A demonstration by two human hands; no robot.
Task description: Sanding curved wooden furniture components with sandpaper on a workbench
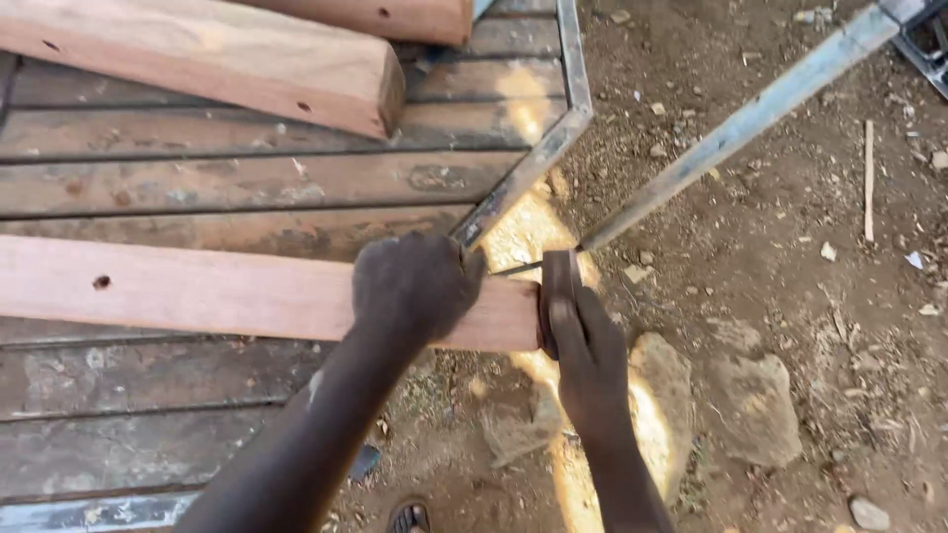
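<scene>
Crosswise, wooden plank (197, 291), left hand (415, 286) gripping, right hand (588, 355) at end.

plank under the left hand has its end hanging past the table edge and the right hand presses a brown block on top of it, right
Not quite. In the head view the right hand presses the block against the plank's end face, not its top. The left hand grips the plank, overhanging the table.

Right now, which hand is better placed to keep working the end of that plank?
The right hand, probably: it already presses a small dark block flat against the end face of the reddish plank. The left hand lies on top of the plank near that end, pinning it on the slatted bench.
</scene>
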